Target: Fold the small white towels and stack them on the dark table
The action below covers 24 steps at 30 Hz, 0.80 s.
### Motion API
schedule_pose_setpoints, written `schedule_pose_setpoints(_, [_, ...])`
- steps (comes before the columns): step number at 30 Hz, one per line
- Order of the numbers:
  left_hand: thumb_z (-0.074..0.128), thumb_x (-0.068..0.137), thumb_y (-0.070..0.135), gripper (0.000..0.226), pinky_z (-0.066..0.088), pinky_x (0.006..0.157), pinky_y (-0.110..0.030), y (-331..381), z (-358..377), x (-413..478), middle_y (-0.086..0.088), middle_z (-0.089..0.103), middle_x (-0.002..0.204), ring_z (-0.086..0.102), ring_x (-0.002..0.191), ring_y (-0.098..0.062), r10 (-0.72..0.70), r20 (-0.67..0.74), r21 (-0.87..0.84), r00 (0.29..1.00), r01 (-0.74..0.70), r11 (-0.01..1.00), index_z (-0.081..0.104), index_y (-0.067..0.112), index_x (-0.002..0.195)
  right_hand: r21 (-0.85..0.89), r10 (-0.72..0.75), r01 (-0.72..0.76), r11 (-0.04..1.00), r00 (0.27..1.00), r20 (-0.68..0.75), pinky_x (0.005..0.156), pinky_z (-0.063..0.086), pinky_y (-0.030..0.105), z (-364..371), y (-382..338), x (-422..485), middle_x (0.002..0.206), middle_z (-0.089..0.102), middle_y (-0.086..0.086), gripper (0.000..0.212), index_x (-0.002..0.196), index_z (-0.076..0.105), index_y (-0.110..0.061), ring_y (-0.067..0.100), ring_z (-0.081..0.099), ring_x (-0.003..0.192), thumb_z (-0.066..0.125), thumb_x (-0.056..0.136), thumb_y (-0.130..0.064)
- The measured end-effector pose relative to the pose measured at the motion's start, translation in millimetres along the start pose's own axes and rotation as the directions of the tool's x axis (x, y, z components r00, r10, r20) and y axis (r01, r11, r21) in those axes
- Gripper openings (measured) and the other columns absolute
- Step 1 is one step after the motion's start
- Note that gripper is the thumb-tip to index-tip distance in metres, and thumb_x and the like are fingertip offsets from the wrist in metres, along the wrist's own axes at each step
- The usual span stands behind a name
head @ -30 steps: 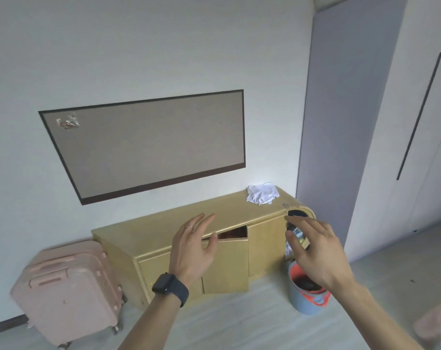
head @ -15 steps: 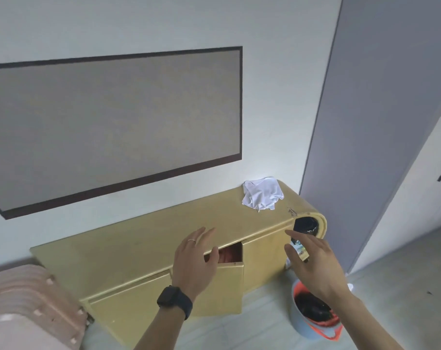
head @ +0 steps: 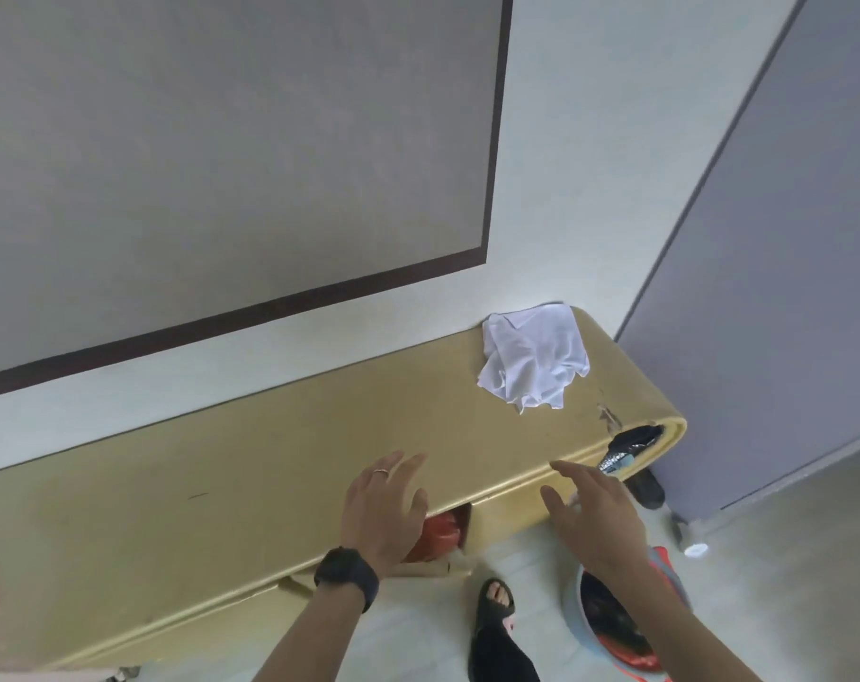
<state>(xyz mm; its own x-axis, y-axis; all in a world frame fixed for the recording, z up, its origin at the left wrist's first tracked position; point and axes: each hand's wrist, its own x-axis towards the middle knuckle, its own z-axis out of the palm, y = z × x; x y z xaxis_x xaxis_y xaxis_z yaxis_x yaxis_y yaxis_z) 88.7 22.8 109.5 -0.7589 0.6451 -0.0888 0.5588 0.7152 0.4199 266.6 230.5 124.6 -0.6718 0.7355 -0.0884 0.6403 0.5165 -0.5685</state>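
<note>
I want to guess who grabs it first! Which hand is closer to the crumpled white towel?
Right. The right hand is open, nearly straight in front of the white towel on the yellow cabinet; the left hand hovers farther away, off to its left.

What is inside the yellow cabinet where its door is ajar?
Only a red object shows through the gap in the yellow cabinet. What it is, and anything else inside, is hidden by the cabinet top and the left hand.

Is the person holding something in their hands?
No, nothing is held. The left hand and the right hand are both open, fingers spread, near the yellow wooden cabinet. The crumpled white towel lies untouched on its right end.
</note>
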Motion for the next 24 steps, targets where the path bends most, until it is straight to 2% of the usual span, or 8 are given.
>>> schedule_pose_setpoints(6, [0.047,0.095,0.038,0.053,0.025,0.116,-0.037,-8,47,99,0.0,0.034,0.157,0.03,0.144,-0.021,-0.154,0.131,0.071,0.979,0.146,0.987,0.037,0.037,0.147,-0.068,0.045,-0.04,0.997,0.996,0.083,0.09,0.047,0.038,42,21,144,0.13,0.055,-0.007,0.037,0.127,0.06,-0.031,0.02,0.046,0.121,0.063,0.091,-0.038])
schedule_pose_setpoints(10, [0.043,0.095,0.04,0.059,0.02,0.119,-0.044,-20,87,144,0.003,0.019,0.163,0.017,0.149,-0.022,-0.252,0.201,0.119,0.947,0.231,0.966,0.025,0.04,0.151,-0.178,0.022,0.003,0.984,0.99,0.136,0.095,0.044,0.041,82,37,217,0.13,0.055,-0.004,0.038,0.126,0.061,-0.027,0.024,0.045,0.12,0.066,0.089,-0.036])
schedule_pose_setpoints(12, [0.042,0.097,0.041,0.061,0.015,0.121,-0.048,-26,109,162,0.006,0.008,0.165,0.009,0.151,-0.022,-0.277,0.245,0.128,0.929,0.252,0.959,0.017,0.043,0.153,-0.218,-0.035,0.064,0.974,0.99,0.137,0.095,0.044,0.043,107,49,245,0.128,0.056,-0.002,0.037,0.121,0.065,-0.025,0.026,0.047,0.118,0.07,0.086,-0.032])
schedule_pose_setpoints(16, [0.037,0.099,0.046,0.067,0.003,0.122,-0.053,-33,144,190,0.009,-0.011,0.165,-0.007,0.152,-0.022,-0.31,0.336,0.146,0.889,0.276,0.95,0.0,0.045,0.154,-0.37,-0.112,0.177,0.912,0.975,0.192,0.097,0.038,0.044,149,68,283,0.128,0.056,-0.003,0.038,0.12,0.064,-0.026,0.026,0.041,0.121,0.071,0.083,-0.035])
schedule_pose_setpoints(18, [0.033,0.098,0.054,0.067,-0.003,0.121,-0.054,-38,160,194,0.01,-0.019,0.163,-0.014,0.151,-0.022,-0.309,0.361,0.158,0.88,0.269,0.95,-0.006,0.048,0.153,-0.419,-0.102,0.176,0.891,0.976,0.193,0.095,0.035,0.042,161,75,291,0.125,0.057,-0.002,0.034,0.118,0.064,-0.027,0.026,0.039,0.119,0.068,0.086,-0.035])
schedule_pose_setpoints(21, [0.028,0.095,0.064,0.069,-0.01,0.12,-0.054,-44,175,191,0.015,-0.029,0.158,-0.025,0.146,-0.014,-0.31,0.379,0.155,0.872,0.27,0.95,-0.014,0.053,0.149,-0.422,-0.073,0.126,0.898,0.987,0.14,0.088,0.039,0.044,168,83,296,0.11,0.062,0.0,0.022,0.107,0.066,-0.024,0.029,0.045,0.109,0.068,0.085,-0.029])
schedule_pose_setpoints(24, [0.026,0.095,0.066,0.068,-0.012,0.119,-0.053,-47,176,190,0.018,-0.034,0.155,-0.025,0.146,-0.012,-0.307,0.387,0.165,0.869,0.262,0.951,-0.019,0.056,0.146,-0.476,-0.073,0.146,0.867,0.983,0.169,0.085,0.038,0.042,166,85,298,0.102,0.063,-0.001,0.018,0.107,0.061,-0.025,0.03,0.048,0.105,0.06,0.09,-0.033])
